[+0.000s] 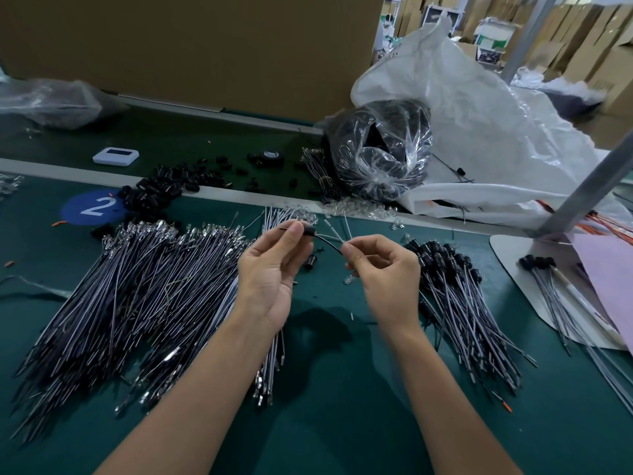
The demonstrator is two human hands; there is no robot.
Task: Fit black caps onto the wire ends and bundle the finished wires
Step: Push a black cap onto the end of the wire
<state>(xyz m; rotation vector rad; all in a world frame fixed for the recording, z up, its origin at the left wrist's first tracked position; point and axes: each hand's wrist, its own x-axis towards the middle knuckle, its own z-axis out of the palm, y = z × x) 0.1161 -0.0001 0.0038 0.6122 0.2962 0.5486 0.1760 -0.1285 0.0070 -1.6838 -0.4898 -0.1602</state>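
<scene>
My left hand (274, 265) pinches a small black cap (309, 230) between thumb and fingertips above the green table. My right hand (383, 269) pinches thin wires (334, 234) whose ends run up towards the cap; a black wire arcs between the two hands. A large heap of uncapped wires (137, 289) with metal terminals lies to the left. A fan of capped wires (459, 296) lies to the right. Loose black caps (161, 192) are piled at the back left.
A clear bag of black parts (380, 152) and a big white plastic sack (479, 114) sit behind. A white device (115, 156) and a tape roll (270, 158) lie on the belt. A grey stand base (513, 255) carries a few capped wires at right. Cardboard wall behind.
</scene>
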